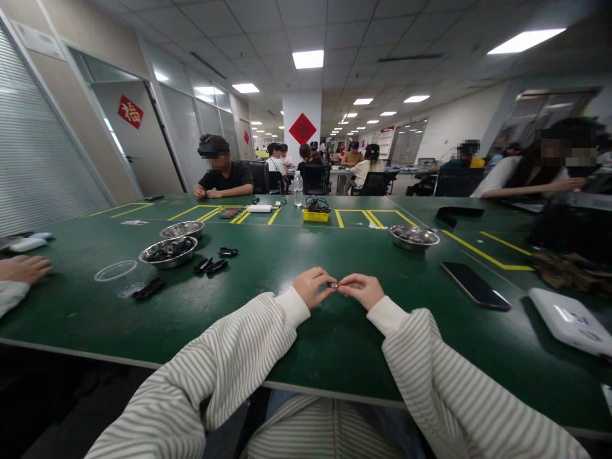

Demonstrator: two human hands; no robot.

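Above the green table (268, 268), my left hand (312, 287) pinches a small dark part (333, 285) with a light patch. My right hand (364, 289) meets it from the other side, its thumb and finger pressed together at the part's right end. Both hands are close together, and the fingertips cover much of the part. Several black pieces (210, 266) lie to the left of my hands, beside a metal bowl (168, 261) filled with dark parts.
Another metal bowl (182, 229) stands behind the first, a third bowl (414, 246) at the right. A phone (475, 285) and a white case (571, 320) lie right. A clear lid (115, 271) and another person's hand (26, 269) are left. A bottle (298, 189) stands far back.
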